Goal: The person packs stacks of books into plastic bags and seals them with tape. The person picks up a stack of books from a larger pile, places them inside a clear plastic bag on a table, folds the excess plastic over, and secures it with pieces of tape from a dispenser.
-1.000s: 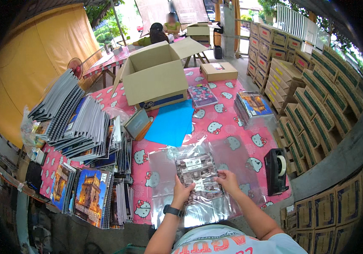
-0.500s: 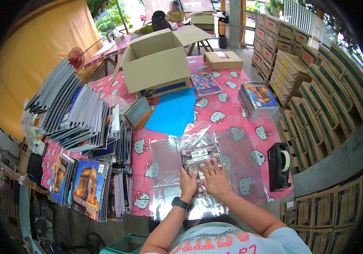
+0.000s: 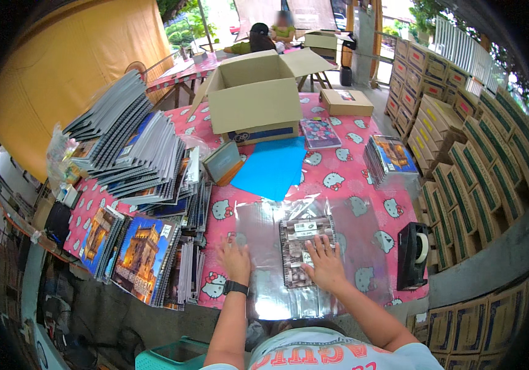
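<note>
A dark patterned notebook (image 3: 304, 246) lies flat on a clear plastic sheet (image 3: 264, 228) spread over the pink printed tablecloth (image 3: 350, 166). My right hand (image 3: 325, 264) presses flat on the notebook's lower right part, fingers spread. My left hand (image 3: 235, 259), with a black wristwatch, lies flat on the plastic sheet to the left of the notebook, holding nothing. Both forearms come in from the lower edge.
Stacks of spiral notebooks (image 3: 135, 154) and picture-cover notebooks (image 3: 138, 253) fill the left. An open cardboard box (image 3: 255, 102), blue paper (image 3: 270, 169), a small notebook pile (image 3: 387, 157) and a black tape dispenser (image 3: 413, 256) stand around. Cartons (image 3: 461, 142) line the right. People sit at the far table (image 3: 258, 37).
The notebook, held up in both hands a second ago, now lies flat on the plastic. Both hands have come down and spread flat, left onto the sheet, right onto the notebook.
</note>
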A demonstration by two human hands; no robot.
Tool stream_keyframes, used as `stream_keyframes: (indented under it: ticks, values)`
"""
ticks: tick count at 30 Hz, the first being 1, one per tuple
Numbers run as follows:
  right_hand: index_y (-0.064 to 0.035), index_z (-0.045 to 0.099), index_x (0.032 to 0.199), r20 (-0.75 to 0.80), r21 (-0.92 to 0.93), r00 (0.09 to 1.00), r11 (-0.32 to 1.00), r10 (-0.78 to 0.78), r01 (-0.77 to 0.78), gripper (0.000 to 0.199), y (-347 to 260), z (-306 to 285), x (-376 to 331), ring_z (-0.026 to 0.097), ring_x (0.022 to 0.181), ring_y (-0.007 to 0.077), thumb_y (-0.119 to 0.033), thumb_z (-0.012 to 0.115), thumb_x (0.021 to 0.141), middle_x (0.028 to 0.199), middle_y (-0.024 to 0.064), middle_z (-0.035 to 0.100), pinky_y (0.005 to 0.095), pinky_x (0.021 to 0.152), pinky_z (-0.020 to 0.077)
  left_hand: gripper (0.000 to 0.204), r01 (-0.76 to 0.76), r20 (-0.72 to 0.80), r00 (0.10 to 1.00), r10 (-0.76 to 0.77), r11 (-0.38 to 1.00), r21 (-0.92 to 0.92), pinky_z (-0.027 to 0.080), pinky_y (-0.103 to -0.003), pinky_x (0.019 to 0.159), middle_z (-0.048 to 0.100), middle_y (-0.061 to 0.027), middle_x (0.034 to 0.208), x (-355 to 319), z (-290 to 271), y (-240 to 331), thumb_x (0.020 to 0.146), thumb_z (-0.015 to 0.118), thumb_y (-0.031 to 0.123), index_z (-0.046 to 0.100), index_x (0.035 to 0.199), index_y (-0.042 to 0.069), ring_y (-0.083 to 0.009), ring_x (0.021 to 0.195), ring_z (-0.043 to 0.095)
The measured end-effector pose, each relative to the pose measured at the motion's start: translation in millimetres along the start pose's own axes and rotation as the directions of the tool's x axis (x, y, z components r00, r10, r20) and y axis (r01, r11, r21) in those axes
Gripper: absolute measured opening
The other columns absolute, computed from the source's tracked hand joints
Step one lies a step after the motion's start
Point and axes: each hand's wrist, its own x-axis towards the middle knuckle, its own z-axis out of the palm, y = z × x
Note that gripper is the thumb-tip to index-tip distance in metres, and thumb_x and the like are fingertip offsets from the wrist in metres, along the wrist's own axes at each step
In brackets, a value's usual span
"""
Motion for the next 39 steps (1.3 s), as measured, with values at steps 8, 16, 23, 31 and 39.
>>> stream_keyframes:
  ticks: [8,16,23,31,39]
  values:
    - [-0.0107,0.031,0.138,-0.056,-0.017,0.998,1.0,-0.019,0.018,0.064,2,2,-2,0.011,0.136,0.0326,-0.049,0.042,0.088,0.146,0.0146,0.021,0.0554,0.106,0.0102,0.022,-0.154,0.091,0.983,0.159,0.986,-0.068,0.037,-0.049,0.089,0.058,-0.0123,0.108,-4,4,-9,0.081,0.058,0.017,0.063,0.1,0.008,-0.0348,0.106,0.047]
    - [-0.0107,0.055,0.116,-0.077,0.295,0.99,0.946,-0.12,0.137,0.045,-1,-29,11,0.039,0.117,0.0293,-0.039,0.06,0.081,0.127,0.0148,0.045,0.0489,0.089,0.033,0.046,0.797,0.853,0.523,0.009,0.35,-0.492,0.047,-0.02,0.059,0.061,-0.0069,0.081,8,-54,-20,0.075,0.065,0.001,0.048,0.117,-0.002,-0.0108,0.068,0.059]
    - [-0.001,0.067,0.073,0.146,0.811,0.983,0.555,0.113,-0.184,0.031,5,-33,46,0.056,0.06,0.0153,-0.031,0.069,0.076,0.063,0.0085,0.06,0.0295,0.055,0.0429,0.047,0.734,0.798,0.551,0.246,0.311,-0.603,0.043,-0.02,0.056,0.061,-0.0039,0.08,-8,-25,97,0.072,0.071,0.006,0.05,0.113,0.001,-0.0091,0.066,0.055]
    - [0.0002,0.065,0.066,0.064,0.75,0.968,0.628,0.244,-0.208,0.032,19,-28,42,0.052,0.049,0.0164,-0.031,0.069,0.072,0.054,0.0116,0.056,0.0345,0.051,0.0416,0.032,0.575,0.655,0.753,-0.064,0.548,-0.607,0.045,-0.03,0.054,0.062,-0.0064,0.076,22,-37,19,0.072,0.07,0.008,0.054,0.099,0.004,-0.0126,0.066,0.058]
    - [0.0,0.064,0.068,0.184,0.774,0.964,0.576,0.192,-0.263,0.033,37,-24,42,0.051,0.052,0.0191,-0.031,0.065,0.077,0.055,0.0108,0.054,0.0347,0.053,0.0411,0.04,-0.203,0.36,0.819,0.447,0.813,-0.546,0.041,-0.04,0.09,0.056,-0.0183,0.112,-2,-10,91,0.076,0.06,0.013,0.052,0.115,0.002,-0.0333,0.104,0.052]
